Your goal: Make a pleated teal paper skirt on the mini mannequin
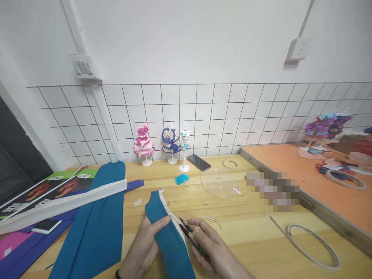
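Note:
My left hand [143,248] grips a folded strip of teal paper [168,236] with a white edge, thumb laid across its top. My right hand [213,250] holds small dark scissors [190,234] with their blades against the strip's white edge, near the front of the wooden table [255,240]. A larger sheet of teal paper [95,221] lies flat to the left of my hands.
Three small dress-form figures in paper dresses [171,145] stand by the wire grid wall, with a phone [198,162], a clear disc [220,183] and a blue fringe piece [182,178] nearby. A tape ring [312,246] lies right. Coloured paper sheets [26,232] are stacked left. An orange board [308,174] sits right.

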A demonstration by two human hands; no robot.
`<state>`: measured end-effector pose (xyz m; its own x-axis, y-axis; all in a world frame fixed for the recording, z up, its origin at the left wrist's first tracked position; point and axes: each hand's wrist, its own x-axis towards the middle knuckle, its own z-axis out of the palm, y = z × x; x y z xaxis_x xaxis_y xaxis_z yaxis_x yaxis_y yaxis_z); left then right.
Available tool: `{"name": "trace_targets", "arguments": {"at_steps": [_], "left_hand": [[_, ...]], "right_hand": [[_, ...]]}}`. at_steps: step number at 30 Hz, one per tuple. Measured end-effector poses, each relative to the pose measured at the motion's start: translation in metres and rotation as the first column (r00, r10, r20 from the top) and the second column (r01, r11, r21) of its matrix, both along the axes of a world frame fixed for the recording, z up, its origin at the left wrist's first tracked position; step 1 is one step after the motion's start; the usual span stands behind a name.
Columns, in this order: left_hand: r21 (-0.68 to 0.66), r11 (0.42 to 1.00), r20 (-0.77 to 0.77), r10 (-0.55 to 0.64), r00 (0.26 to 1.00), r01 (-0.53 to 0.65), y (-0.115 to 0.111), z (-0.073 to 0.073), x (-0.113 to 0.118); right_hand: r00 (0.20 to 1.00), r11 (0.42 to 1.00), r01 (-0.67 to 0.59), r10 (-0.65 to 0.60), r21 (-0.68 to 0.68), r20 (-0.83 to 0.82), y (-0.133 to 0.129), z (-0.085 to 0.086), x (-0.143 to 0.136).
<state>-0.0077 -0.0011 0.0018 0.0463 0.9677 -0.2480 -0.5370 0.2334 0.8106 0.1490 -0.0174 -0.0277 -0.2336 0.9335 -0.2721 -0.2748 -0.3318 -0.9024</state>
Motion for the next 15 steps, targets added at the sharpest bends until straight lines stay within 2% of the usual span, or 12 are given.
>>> {"name": "trace_targets", "arguments": {"at_steps": [3, 5, 11, 15], "left_hand": [[-0.016, 0.999, 0.020, 0.046, 0.999, -0.045, 0.003, 0.000, -0.006], [-0.024, 0.997, 0.041, 0.074, 0.996, -0.073, 0.004, 0.000, -0.009], [-0.025, 0.998, 0.041, 0.053, 0.998, -0.052, 0.004, 0.000, -0.009], [-0.003, 0.999, -0.012, -0.040, 0.999, 0.040, 0.000, -0.005, -0.001]], "right_hand": [[0.979, 0.979, -0.203, 0.202, 0.031, 0.035, 0.004, 0.002, 0.009], [0.966, 0.967, -0.254, 0.253, 0.023, 0.048, 0.006, 0.006, 0.015], [0.974, 0.974, -0.226, 0.225, -0.038, -0.009, 0.004, 0.027, 0.023], [0.991, 0.989, -0.129, 0.131, 0.077, -0.021, 0.005, 0.020, 0.017]]}}
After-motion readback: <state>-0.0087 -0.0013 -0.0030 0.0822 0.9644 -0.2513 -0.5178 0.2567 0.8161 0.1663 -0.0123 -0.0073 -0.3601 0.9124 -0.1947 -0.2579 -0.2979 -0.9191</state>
